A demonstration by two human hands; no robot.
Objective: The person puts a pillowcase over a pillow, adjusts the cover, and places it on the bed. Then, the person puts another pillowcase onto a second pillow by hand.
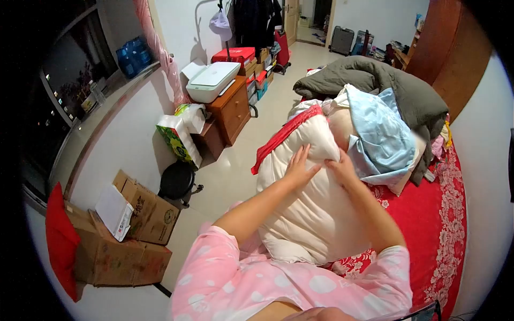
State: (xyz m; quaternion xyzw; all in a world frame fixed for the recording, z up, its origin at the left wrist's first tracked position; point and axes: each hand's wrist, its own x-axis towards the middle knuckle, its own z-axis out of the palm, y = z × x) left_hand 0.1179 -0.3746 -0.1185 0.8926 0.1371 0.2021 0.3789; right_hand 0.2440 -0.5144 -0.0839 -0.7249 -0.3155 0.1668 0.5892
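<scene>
A plump cream-white pillow stretches from my lap onto the bed, with a strip of red cloth along its far left edge. My left hand lies on top of the pillow, fingers spread. At the pillow's far right corner, my right hand grips the fabric between thumb and fingers. Just beyond that corner, a light blue satin cloth drapes over another pale pillow.
A dark grey-green quilt is heaped on the red floral bedspread. To the left are cardboard boxes, a black round stool, and a wooden cabinet bearing a white printer. A wardrobe stands behind the bed.
</scene>
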